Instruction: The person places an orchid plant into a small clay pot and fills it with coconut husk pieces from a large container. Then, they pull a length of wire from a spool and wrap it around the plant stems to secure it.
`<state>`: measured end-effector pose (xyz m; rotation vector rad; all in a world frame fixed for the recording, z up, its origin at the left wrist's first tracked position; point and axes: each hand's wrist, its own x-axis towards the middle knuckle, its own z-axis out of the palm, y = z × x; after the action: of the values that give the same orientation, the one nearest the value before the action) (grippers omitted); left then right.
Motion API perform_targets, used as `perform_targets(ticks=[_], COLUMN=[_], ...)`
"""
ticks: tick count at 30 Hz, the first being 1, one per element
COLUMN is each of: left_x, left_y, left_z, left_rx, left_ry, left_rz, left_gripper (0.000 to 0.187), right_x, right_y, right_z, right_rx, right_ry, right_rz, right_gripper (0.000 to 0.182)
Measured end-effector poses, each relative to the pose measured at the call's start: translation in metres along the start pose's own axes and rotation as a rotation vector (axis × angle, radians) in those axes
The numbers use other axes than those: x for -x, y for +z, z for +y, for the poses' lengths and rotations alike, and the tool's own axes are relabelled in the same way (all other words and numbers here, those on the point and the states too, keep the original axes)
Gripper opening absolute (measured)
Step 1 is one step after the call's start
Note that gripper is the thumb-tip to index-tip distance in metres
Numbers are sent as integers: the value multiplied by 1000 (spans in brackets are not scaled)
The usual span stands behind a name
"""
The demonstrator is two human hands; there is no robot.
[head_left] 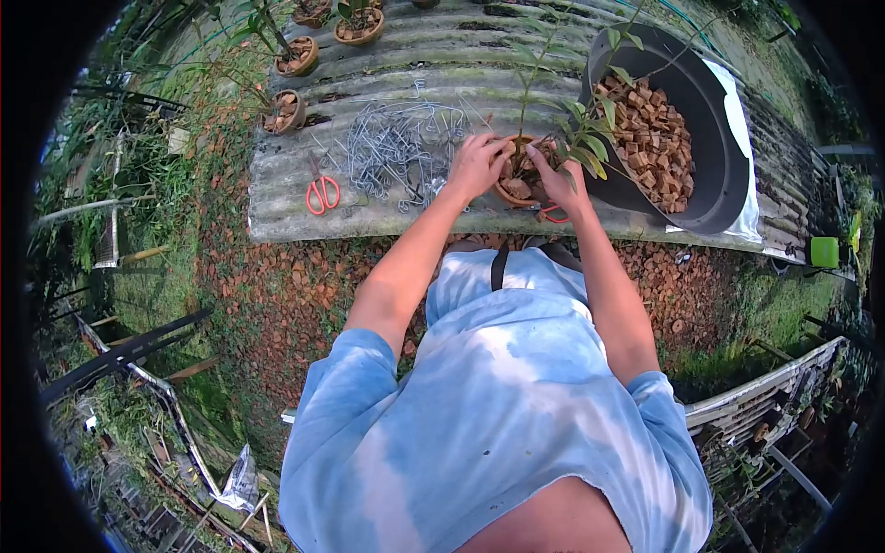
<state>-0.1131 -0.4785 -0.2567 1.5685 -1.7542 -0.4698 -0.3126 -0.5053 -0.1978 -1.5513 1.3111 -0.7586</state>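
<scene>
A small clay pot (515,191) with brown chunks in it stands near the front edge of the corrugated sheet. From it rises a tall leafy plant (525,97), its stem upright. At the pot's left rim, my left hand (477,166) is closed, fingertips reaching over the top beside the stem. My right hand (562,182) wraps the right side, thumb laid in over the chunks near the plant's base. Leaves partly cover its fingers. Just below that hand, part of a red scissor handle (555,216) shows. The pot's far side is hidden.
A large black tub (722,175) heaped with brown chunks (650,143) stands to the right. Left of my hands lie a pile of bent metal wires (392,147) and red-handled scissors (323,195). Several potted plants, one in a clay pot (297,57), line the sheet's far left.
</scene>
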Motion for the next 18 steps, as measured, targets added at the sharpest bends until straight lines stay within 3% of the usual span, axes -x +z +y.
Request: perform_targets(ticks=[1,7,10,14,18], left_x=[7,18,14,19,20], left_y=[-4,1,8,10,4], left_z=[3,18,13,0,7], left_rx=[-123,-416,-312,-25,41], left_ry=[125,110,26,-52,-103], left_rz=[-21,-176,-261,-169,-122], left_gripper=[22,26,25,37,50], right_x=[0,1,1,7,10], right_y=[0,-5,-9,-15,-22], right_z=[-1,-7,-15,-20,-8], right_rx=[-29,-21,-38,-76,-37], right_ry=[-27,-41,-54,-36,-107], right_rz=[-3,-67,-104,-158,-190], right_gripper=[32,31,35,39,59])
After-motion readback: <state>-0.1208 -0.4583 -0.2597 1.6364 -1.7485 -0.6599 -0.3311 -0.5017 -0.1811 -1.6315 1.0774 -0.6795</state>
